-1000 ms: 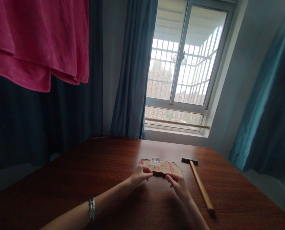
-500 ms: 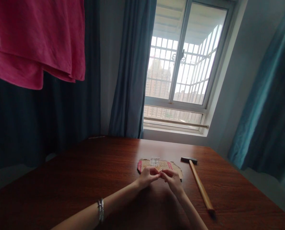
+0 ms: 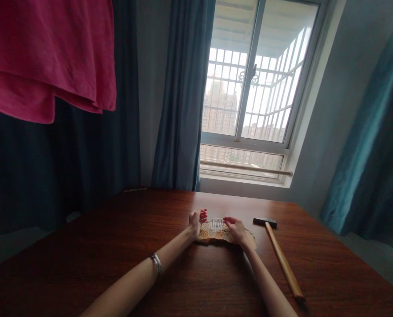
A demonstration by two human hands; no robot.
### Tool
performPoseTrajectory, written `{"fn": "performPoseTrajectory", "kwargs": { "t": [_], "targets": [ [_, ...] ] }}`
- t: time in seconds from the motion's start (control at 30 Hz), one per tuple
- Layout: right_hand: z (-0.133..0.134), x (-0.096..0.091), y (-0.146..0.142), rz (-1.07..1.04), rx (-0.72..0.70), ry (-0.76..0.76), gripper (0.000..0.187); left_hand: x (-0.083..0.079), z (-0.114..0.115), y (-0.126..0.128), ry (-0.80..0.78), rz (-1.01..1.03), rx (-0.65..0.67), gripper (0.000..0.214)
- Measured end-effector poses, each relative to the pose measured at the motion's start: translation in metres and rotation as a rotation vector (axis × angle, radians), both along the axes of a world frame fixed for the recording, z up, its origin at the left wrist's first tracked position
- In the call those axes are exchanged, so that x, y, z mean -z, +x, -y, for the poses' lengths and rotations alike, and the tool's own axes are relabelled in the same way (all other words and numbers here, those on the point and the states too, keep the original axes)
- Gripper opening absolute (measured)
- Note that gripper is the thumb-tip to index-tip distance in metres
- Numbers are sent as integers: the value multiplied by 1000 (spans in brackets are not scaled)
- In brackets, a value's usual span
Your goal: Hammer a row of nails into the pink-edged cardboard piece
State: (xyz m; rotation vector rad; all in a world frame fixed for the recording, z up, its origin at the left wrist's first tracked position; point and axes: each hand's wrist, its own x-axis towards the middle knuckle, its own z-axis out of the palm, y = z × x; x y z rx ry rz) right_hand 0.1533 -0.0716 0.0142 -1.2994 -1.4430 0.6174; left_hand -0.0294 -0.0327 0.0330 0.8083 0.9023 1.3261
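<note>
While both hands crowd in at the middle, the broad brown tabletop (image 3: 93,242) stretches beneath them, its sheen looking slick enough, I'd judge, for a sideways shove to send light things skating. Off to the right lies the hammer (image 3: 284,259), well apart from the hands: head at the far end, handle running down toward the near right. Should the right forearm swing wide, it could clip that handle.

Now the cardboard (image 3: 218,233), flat on the tabletop, centre to slightly right, between the hands! It looks thin and light, so a leaning wrist might bend or drag it. Its long axis runs left to right across the scene, with the wavy near edge facing the person and the far edge toward the window (image 3: 249,88).

Here's the left hand (image 3: 195,222), up at the left end, fingers half curled with gaps between them, nothing to be made out in their hold; a clumsy brush inward could knock what stands beside it. And the right hand (image 3: 236,230) comes over the right part, thumb and fingers close together by the row's end; whether they pinch anything, I can't tell.

Smallest of all, the nails (image 3: 216,223): upright, tightly ranked left to right along the cardboard's length. One careless nudge from those fingers could tip them, especially if they're shallowly set.
</note>
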Motion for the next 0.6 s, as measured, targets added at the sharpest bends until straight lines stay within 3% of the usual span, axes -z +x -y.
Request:
{"fn": "performPoseTrajectory", "kwargs": {
  "t": [0.17,0.33,0.5,0.6],
  "targets": [
    [-10,14,3,34,-3,0,29,13,-22,11,-101,222,48,10],
    [-15,22,3,60,6,18,27,15,-28,24,-128,325,21,10],
    [-13,23,2,108,11,30,26,13,-27,33,-58,325,75,16],
    [-8,22,0,151,11,42,26,14,-25,36,74,230,164,23]
  ]
}}
